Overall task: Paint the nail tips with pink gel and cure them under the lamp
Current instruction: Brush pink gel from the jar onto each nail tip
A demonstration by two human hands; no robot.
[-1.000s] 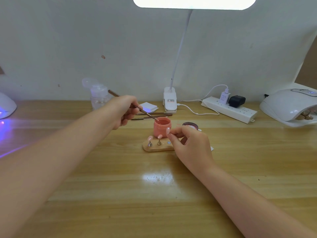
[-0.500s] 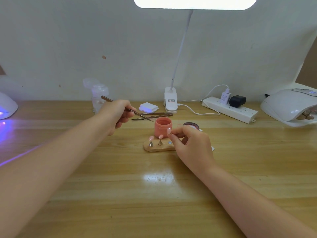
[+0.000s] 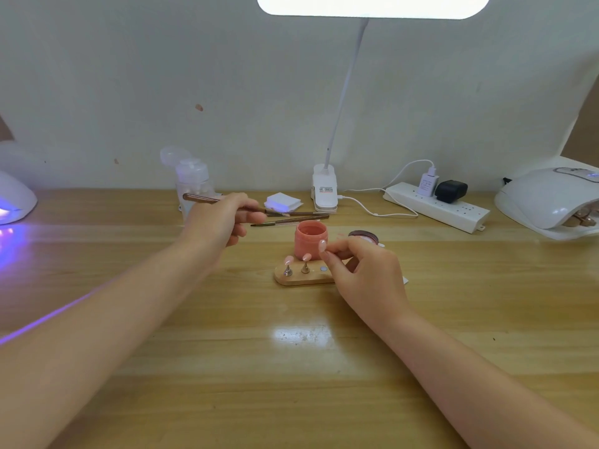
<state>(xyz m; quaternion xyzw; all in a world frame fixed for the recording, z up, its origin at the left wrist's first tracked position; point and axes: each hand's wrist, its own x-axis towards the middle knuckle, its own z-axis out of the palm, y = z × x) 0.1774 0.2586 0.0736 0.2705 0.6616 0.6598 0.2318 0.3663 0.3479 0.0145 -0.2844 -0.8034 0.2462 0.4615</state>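
Note:
An open pink gel jar (image 3: 310,239) stands mid-table behind a small wooden stand (image 3: 303,278). Two pink nail tips (image 3: 297,259) sit on metal pegs on the stand. My left hand (image 3: 218,222) grips a thin brown brush (image 3: 197,198), held nearly level to the left of the jar and above the table. My right hand (image 3: 363,270) pinches one nail tip (image 3: 322,245) by its holder, just right of the jar's front. The jar's dark lid (image 3: 363,236) lies behind my right hand.
A white curing lamp (image 3: 551,202) sits at the far right; another (image 3: 14,199) glows violet at the far left. Two spare brushes (image 3: 291,218), a pad stack (image 3: 282,202), a clear pump bottle (image 3: 191,179), a clip lamp base (image 3: 324,189) and a power strip (image 3: 437,207) line the back.
My left hand has drawn the brush out of the jar and moved it back to the left, levelling it. My right hand has stayed put with the nail tip.

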